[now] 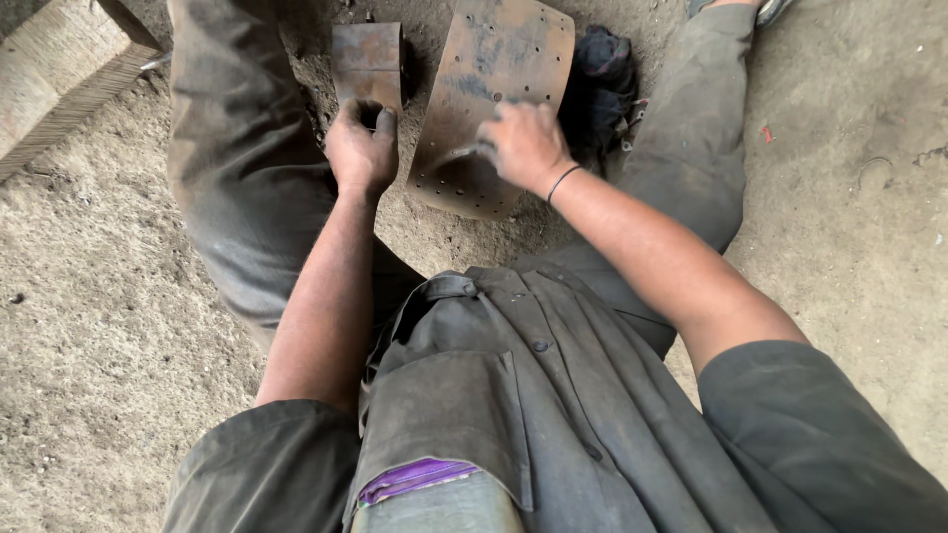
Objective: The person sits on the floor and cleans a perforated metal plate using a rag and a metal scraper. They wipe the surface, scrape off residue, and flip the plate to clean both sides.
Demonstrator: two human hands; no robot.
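Observation:
A curved rusty metal plate (499,69) with several small holes lies on the dirt ground between my legs. My right hand (523,143) rests on its near part, fingers closed around a thin metal tool that is mostly hidden. My left hand (362,148) is fisted on the ground just left of the plate, its fingers curled around something small and dark that I cannot make out. A smaller rusty metal block (367,61) stands right behind my left hand.
A dark cloth bundle (600,84) lies to the right of the plate against my right leg. A wooden beam (59,74) sits at the top left. Dusty ground (99,326) spreads on both sides of my legs.

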